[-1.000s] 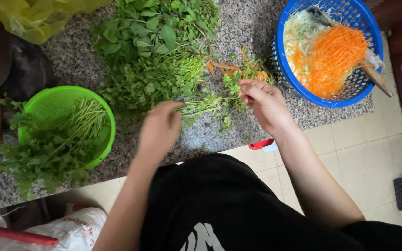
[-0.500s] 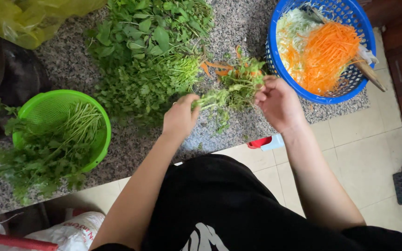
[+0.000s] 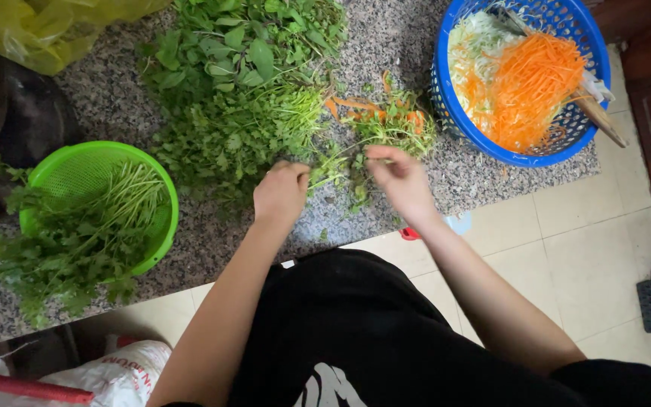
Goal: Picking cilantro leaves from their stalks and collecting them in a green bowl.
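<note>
Left hand had shifted right since a second ago, toward right hand; both now met over small herb sprig on granite counter. Left fingers curled shut on stem end. Right fingertips pinched near leafy end; exact hold hard to tell. Judged: sprig being picked over. Herb pile just behind; green colander with stems left; blue basket of shredded carrot right.

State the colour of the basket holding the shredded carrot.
Blue: the basket shows best in the head view, at top right.
</note>
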